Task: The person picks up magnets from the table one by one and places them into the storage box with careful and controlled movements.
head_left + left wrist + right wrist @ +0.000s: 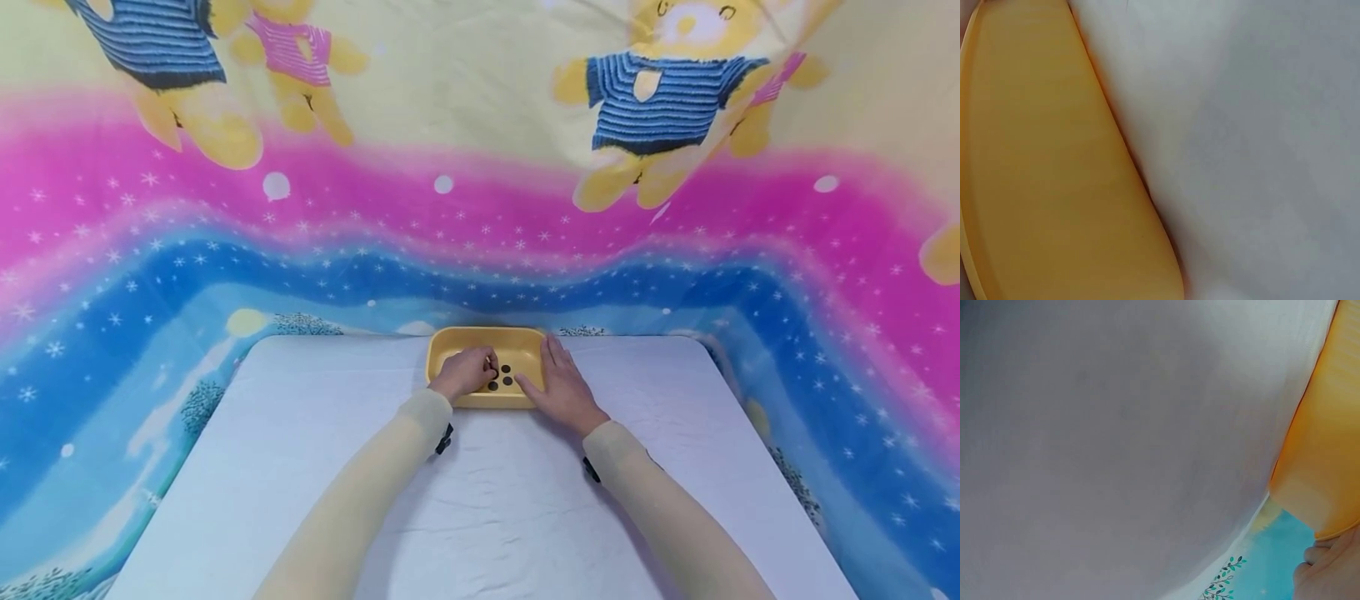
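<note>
A yellow rectangular tray (525, 398) stands at the far edge of the white table. My left hand (467, 371) reaches over its near rim, with fingers curled and a small dark disc (494, 374) pinched at the fingertips, low over the tray floor. Three more dark round discs (506, 368) lie on the floor just right of those fingertips. My right hand (564, 390) rests on the tray's right rim, fingers straight and thumb reaching inside. The left wrist view has the tray's outer wall (1060, 156); in the right wrist view, fingers (1329, 565) touch the tray corner.
A white cloth (480, 500) covers the table under both forearms. Directly behind the table's far edge hangs a printed curtain (480, 208) with bears and snowflakes, which also runs down the left and right sides.
</note>
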Motion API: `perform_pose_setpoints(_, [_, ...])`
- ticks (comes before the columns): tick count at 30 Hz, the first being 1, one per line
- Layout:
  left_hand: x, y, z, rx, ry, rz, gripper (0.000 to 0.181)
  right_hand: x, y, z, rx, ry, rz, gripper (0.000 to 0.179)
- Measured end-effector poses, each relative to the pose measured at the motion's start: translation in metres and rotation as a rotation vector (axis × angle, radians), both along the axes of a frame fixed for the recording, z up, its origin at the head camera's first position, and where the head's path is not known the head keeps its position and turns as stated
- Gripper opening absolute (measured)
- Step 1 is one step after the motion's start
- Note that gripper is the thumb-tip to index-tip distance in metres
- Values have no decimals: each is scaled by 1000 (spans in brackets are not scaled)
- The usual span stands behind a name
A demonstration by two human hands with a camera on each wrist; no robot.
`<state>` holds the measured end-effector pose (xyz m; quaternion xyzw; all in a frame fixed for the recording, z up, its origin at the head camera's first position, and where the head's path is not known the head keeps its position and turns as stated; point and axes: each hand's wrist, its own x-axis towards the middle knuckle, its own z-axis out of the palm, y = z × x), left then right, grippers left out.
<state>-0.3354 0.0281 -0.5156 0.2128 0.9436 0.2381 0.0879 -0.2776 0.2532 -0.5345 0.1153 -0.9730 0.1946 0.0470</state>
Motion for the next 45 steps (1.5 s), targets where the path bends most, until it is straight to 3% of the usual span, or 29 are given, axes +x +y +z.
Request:
perform_pose_setpoints(28, [-2,1,-3,-52,69,-5,4,-1,-2,3,-11,19,5,104])
perform_pose_setpoints(40, [0,1,-3,-14,82,7,7,0,-1,1,7,-10,-1,107])
perform_pose_setpoints(45, [0,2,0,30,87,22,16,2,0,2,-1,3,3,105])
